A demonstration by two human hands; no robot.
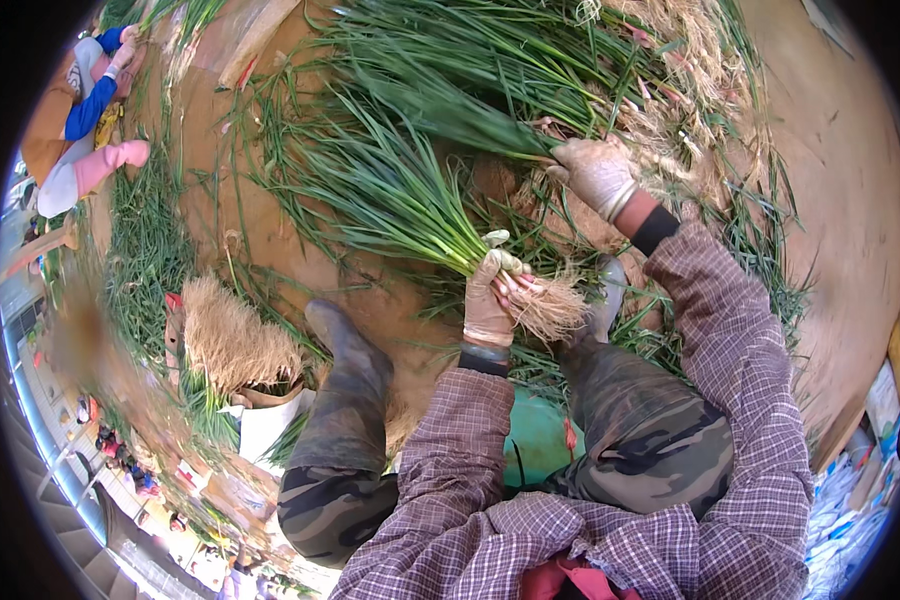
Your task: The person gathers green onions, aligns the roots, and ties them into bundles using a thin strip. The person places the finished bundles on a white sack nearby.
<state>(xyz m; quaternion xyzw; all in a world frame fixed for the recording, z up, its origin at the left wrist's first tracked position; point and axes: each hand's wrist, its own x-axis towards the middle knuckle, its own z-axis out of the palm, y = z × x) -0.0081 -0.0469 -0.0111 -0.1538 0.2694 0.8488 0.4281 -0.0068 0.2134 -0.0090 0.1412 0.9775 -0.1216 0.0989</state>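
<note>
A bunch of young garlic plants (427,210) is gripped near its pinkish bulbs by my gloved left hand (491,289). Pale, stringy roots (551,306) stick out past that hand to the right, and the long green leaves fan out to the upper left. My right hand (598,171), also gloved, pinches the base of another green stalk, whose leaves are blurred. Beyond it lies a large heap of garlic plants (487,56), roots towards the right. How many stalks the right hand holds is hard to tell.
At my left stands a root-up bundle (240,337) beside a white wrapper (270,427). Loose leaves (146,262) litter the brown ground. A wooden board (259,41) lies at the upper left, near another person's gloved hands (125,52). Between my legs is a green surface (540,435).
</note>
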